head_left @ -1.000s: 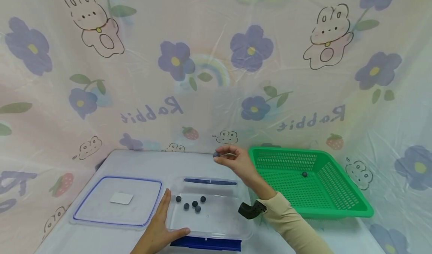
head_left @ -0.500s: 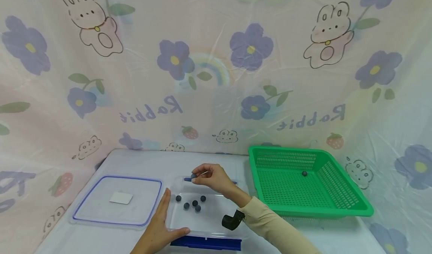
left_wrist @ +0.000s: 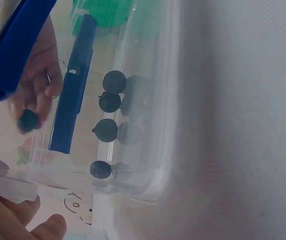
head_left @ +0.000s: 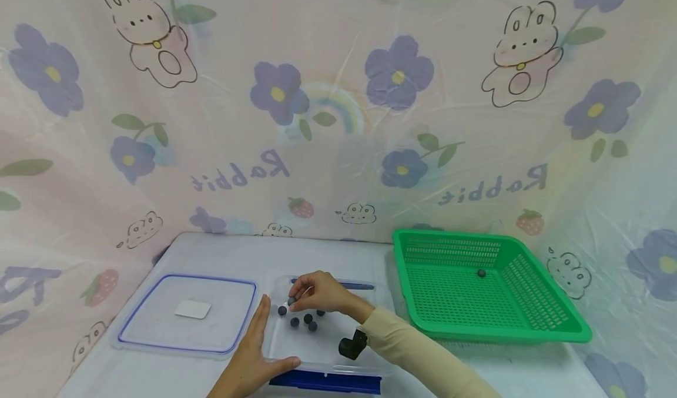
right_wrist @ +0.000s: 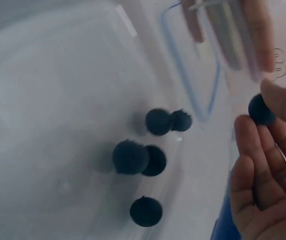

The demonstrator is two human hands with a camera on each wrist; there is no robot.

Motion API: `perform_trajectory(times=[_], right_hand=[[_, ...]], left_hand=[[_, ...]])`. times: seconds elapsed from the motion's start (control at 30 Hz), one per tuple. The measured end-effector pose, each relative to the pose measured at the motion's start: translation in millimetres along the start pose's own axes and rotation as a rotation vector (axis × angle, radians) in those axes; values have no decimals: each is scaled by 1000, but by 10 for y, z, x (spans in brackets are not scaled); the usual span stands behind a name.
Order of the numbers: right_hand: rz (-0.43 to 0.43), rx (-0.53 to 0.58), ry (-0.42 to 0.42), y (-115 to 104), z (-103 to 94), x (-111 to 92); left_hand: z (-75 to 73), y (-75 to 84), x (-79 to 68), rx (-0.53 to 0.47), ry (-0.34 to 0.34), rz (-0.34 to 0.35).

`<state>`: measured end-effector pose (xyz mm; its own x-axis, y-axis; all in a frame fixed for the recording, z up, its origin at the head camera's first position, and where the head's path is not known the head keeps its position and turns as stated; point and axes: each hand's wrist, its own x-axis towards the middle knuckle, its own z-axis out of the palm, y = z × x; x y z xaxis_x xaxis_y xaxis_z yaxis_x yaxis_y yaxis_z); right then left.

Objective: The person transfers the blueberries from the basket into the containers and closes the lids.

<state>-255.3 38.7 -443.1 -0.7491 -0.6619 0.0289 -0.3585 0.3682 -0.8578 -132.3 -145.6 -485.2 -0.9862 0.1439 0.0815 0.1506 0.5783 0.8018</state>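
Observation:
My right hand pinches a dark blueberry between thumb and fingertips, low over the left part of a clear plastic box. Several blueberries lie on the box floor just below. In the right wrist view the pinched blueberry sits clearly at the fingertips. My left hand rests against the box's left side with its fingers straight and its thumb stretched across the front left corner. Part of that hand appears at the lower left in the left wrist view.
A green slotted basket stands right of the box, with one blueberry inside. Left of the box lies a clear lid with a blue seal and a white label. Blue latches hang from the box. A printed curtain rises behind.
My right hand has come left and down with the blueberry, from above the table near the basket to inside the box's left part. The left hand has stayed in place.

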Motion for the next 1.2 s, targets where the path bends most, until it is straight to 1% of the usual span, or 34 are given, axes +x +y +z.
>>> perform_trajectory(times=[0.2, 0.47, 0.7, 0.97, 1.2], right_hand=[[-33, -66, -46, 47, 69, 75], [-30, -74, -77, 136, 163, 120], [-19, -80, -76, 255, 258, 112], [-60, -65, -74, 377, 322, 109], [-43, -59, -70, 415, 334, 141]], left_hand=[[11, 1, -2, -7, 14, -4], [13, 19, 14, -5, 0, -6], [16, 0, 3, -16, 11, 26], [17, 11, 14, -14, -4, -7], [4, 20, 12, -1, -7, -20]])
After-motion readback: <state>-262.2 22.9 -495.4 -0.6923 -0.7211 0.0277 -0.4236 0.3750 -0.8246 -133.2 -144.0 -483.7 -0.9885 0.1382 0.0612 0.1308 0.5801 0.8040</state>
